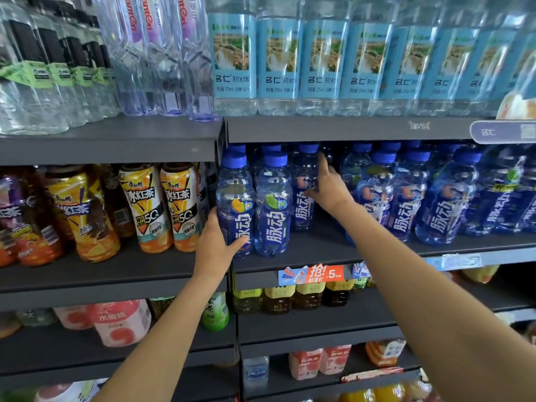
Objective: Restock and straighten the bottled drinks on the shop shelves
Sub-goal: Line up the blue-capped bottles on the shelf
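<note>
On the middle shelf (319, 250), two blue bottles stand at the front left; the left hand (216, 245) wraps the leftmost bottle (235, 198), the right hand (327, 187) pinches a third bottle (304, 187) set further back

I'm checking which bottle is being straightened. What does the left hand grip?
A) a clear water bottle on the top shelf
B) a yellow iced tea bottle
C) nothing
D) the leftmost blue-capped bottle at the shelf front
D: the left hand wraps the lower body of the leftmost blue-capped bottle at the shelf front.
</note>
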Available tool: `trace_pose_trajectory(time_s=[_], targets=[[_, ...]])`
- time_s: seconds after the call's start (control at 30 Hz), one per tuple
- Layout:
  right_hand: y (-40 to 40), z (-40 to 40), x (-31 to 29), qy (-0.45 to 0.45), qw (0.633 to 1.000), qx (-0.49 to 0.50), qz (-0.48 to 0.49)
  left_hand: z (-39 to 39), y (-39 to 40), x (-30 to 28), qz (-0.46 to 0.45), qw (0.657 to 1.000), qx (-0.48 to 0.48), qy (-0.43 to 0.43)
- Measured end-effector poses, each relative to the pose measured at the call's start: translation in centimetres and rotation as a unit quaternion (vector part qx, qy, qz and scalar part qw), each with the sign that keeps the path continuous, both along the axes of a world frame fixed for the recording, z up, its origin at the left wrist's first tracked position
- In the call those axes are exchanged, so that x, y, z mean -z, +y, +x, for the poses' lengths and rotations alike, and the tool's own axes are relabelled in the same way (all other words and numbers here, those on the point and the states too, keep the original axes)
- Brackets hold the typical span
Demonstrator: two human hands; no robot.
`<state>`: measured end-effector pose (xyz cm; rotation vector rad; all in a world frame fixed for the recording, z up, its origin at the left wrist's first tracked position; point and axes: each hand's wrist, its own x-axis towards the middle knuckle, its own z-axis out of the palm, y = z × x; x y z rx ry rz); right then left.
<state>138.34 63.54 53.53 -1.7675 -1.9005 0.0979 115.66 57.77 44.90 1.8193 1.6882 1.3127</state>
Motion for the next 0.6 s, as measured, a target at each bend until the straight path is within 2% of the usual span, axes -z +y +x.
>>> trace_pose_trajectory(time_s=[0.07, 0.13, 0.17, 0.2, 0.27, 0.37, 0.5, 0.6], targets=[[-1.3, 0.2, 0.7, -0.068, 0.989, 0.029, 0.129, 0.7, -0.4, 0.5, 0.01, 0.999, -0.032, -0.003], [-2.7, 1.3, 0.8, -0.121, 0.948, 0.104, 0.275, 2.2, -1.7, 1.2, 0.042, 0.992, -0.115, -0.014], [-3.5, 2.1, 0.6, -0.115, 0.933, 0.15, 0.305, 3.2, -2.5, 1.5, 0.066, 0.986, -0.15, -0.019], [-4.2, 2.9, 0.4, -0.093, 0.931, 0.19, 0.296, 4.2, -3.1, 1.6, 0.091, 0.981, -0.168, -0.02], [-5.0, 4.6, 0.4, -0.028, 0.949, 0.244, 0.199, 5.7, -3.7, 1.6, 0.127, 0.979, -0.16, -0.02], [-5.1, 5.9, 1.3, 0.024, 0.966, 0.242, 0.086, 6.3, -3.3, 1.0, 0.165, 0.977, -0.134, 0.005], [-4.8, 6.4, 0.9, 0.101, 0.967, 0.221, 0.081, 6.7, -3.0, 0.2, 0.186, 0.969, -0.113, 0.121], [-5.2, 5.6, 0.7, 0.079, 0.98, 0.164, 0.079, 6.8, -2.5, 0.2, 0.151, 0.961, -0.127, 0.193]])
